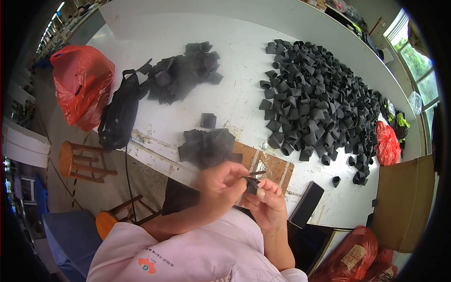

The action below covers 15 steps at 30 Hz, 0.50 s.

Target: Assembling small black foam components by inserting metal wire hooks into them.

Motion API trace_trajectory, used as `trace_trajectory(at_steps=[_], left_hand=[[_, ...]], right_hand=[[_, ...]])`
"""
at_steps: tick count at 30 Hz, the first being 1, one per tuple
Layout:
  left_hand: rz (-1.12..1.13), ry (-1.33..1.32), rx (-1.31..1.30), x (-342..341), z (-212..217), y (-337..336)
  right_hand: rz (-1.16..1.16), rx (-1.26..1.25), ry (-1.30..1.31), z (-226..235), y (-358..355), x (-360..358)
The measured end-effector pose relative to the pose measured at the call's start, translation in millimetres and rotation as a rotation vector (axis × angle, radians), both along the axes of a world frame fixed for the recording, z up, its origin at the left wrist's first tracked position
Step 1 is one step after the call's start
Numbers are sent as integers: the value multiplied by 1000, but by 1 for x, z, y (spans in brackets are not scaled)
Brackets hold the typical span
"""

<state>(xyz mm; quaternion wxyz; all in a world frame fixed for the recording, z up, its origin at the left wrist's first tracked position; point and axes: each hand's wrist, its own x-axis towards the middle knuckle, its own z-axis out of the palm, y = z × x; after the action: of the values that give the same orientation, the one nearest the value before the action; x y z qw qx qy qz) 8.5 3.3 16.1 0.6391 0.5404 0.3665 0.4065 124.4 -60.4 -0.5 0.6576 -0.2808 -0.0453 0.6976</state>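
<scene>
Just above the table's near edge, my left hand (217,187) and my right hand (271,201) meet over a small, bent black sheet piece (252,185). Fingers of both hands pinch it, one from each side. Its far end is partly covered by my fingertips. Beyond my left hand lies a loose stack of flat black pieces (206,144), with a single square piece (208,120) behind it. More flat pieces form a heap (183,73) farther back on the left. To the right spreads a large pile of black pieces curled into loops (314,94).
A brown board (282,168) and a dark flat slab (306,203) lie by my right hand. On the left are a red plastic bag (84,77), a black bag (120,115) and wooden stools (67,159). A cardboard box (401,202) and red bag (387,143) stand right.
</scene>
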Motion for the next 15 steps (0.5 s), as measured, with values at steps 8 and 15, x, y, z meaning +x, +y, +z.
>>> trace_trajectory(at_steps=[8,15], left_hand=[[-504,-963,-1087,-6,23,31],[-440,-742,-1037,-11,-12,31]], right_hand=[[27,91,-448,48,27,20],[160,101,-388,12,27,29]])
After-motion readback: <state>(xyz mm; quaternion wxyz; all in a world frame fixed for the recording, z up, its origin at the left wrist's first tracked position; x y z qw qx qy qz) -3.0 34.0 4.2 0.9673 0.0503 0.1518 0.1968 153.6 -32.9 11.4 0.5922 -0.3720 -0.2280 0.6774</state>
